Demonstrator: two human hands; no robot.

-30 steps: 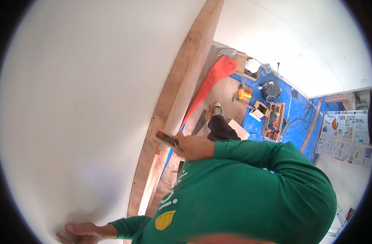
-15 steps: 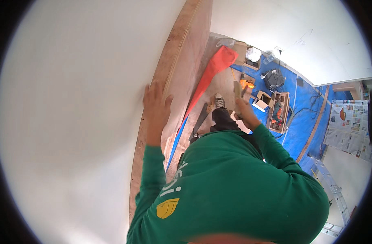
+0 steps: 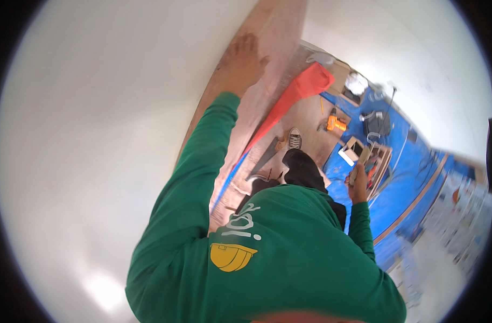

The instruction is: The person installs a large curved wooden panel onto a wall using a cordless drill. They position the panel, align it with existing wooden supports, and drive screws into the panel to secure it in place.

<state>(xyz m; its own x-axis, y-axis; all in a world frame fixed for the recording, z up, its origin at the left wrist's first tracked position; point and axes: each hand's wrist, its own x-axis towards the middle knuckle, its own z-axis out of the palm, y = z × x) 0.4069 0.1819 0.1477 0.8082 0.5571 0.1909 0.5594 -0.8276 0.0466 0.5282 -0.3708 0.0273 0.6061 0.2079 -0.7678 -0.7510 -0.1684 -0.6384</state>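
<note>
My left hand [image 3: 240, 67] lies with fingers apart on the wooden board [image 3: 273, 24] that runs along the white wall [image 3: 95, 134]. My right hand [image 3: 357, 185] is closed on a tan, flat hand tool [image 3: 361, 161], held out over the blue sheeting. Beside the board lies a long red cloth or sheet [image 3: 302, 83]. A handsaw [image 3: 263, 159] lies near my sneaker [image 3: 294, 138].
An orange drill [image 3: 336, 123], a black case [image 3: 376, 125], open cardboard boxes [image 3: 340, 78] and a wooden tool box [image 3: 385, 153] stand on the floor. Blue sheeting [image 3: 396, 196], cables and a plank lie to the right, near newspapers [image 3: 450, 215]. A white wall rises behind.
My left hand has moved from the lower left of the white wall up onto the wooden board. My right hand has moved rightward with the tool, away from the board.
</note>
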